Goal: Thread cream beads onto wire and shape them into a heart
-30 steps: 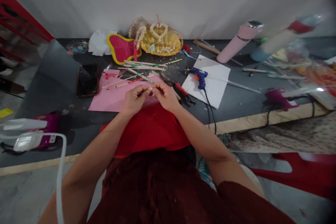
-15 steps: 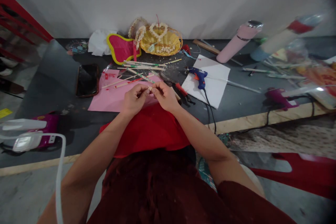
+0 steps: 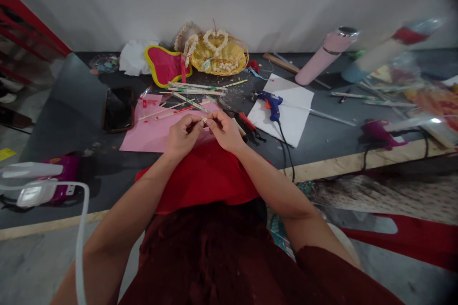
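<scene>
My left hand (image 3: 184,136) and my right hand (image 3: 224,129) meet fingertip to fingertip over the near edge of a pink sheet (image 3: 143,138). Both are closed in a pinch on one small pale piece (image 3: 204,120), mostly covered by the fingers; its kind cannot be made out. Just beyond the hands lie several printed paper-wrapped sticks (image 3: 195,89). To the right of my right hand are red-handled pliers (image 3: 247,121). A blue glue gun (image 3: 272,104) rests on a white board (image 3: 298,128), a clear rod extending from it.
Against the wall stands a woven basket (image 3: 236,69) with pale pieces and a heart-shaped ring (image 3: 215,43). A phone (image 3: 119,108) lies at left, near a purple device (image 3: 66,176). A pink bottle (image 3: 325,57) stands at right. The glue gun's cord (image 3: 286,150) runs over the table edge.
</scene>
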A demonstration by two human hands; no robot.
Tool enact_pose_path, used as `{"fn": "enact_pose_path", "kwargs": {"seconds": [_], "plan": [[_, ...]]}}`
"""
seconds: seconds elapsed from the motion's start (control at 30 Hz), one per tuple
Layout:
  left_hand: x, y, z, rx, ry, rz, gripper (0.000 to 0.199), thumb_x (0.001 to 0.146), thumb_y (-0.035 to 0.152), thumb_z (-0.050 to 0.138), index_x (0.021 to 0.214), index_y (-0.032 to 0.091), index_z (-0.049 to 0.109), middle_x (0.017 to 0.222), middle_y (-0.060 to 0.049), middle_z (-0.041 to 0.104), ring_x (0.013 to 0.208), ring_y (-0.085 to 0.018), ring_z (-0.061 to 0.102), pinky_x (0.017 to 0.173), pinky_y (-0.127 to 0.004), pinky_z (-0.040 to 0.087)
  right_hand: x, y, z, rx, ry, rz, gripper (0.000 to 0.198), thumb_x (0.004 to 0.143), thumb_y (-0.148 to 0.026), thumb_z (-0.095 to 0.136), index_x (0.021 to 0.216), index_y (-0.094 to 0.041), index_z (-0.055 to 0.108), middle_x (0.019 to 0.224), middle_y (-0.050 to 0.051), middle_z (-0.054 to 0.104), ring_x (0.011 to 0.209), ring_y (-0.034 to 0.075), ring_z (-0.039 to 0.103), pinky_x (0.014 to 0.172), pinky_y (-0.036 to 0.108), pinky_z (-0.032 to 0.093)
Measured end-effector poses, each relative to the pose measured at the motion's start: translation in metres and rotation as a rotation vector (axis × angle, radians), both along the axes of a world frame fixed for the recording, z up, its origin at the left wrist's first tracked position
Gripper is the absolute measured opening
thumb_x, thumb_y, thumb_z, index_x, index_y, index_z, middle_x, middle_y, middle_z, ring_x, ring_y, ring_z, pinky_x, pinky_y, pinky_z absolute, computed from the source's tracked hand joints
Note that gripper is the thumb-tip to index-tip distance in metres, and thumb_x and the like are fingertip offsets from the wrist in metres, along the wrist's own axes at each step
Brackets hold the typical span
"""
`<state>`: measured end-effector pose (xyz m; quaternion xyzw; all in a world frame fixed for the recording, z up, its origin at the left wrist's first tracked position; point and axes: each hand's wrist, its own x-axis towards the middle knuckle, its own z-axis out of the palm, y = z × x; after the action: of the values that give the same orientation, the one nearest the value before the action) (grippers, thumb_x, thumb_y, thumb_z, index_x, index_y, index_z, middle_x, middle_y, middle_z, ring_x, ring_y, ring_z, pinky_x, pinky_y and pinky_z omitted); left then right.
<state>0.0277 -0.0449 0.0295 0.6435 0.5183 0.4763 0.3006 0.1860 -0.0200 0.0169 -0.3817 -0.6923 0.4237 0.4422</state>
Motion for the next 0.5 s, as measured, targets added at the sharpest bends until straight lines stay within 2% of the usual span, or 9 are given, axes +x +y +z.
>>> {"fn": "enact_pose_path", "kwargs": {"seconds": [0.5], "plan": [[-0.0007, 0.0004, -0.0015, 0.006, 0.025, -0.009, 0.013, 0.088, 0.029, 0.060, 0.090, 0.018, 0.068, 0.084, -0.003, 0.074, 0.076, -0.013, 0.067, 0.070, -0.024, 0.051, -0.0001, -0.0018, 0.0035, 0.018, -0.008, 0.006, 0.030, 0.093, -0.049, 0.050, 0.092, -0.019, 0.055, 0.080, 0.001, 0.058, 0.071, 0.012, 0.054, 0.065, 0.025, 0.044]]}}
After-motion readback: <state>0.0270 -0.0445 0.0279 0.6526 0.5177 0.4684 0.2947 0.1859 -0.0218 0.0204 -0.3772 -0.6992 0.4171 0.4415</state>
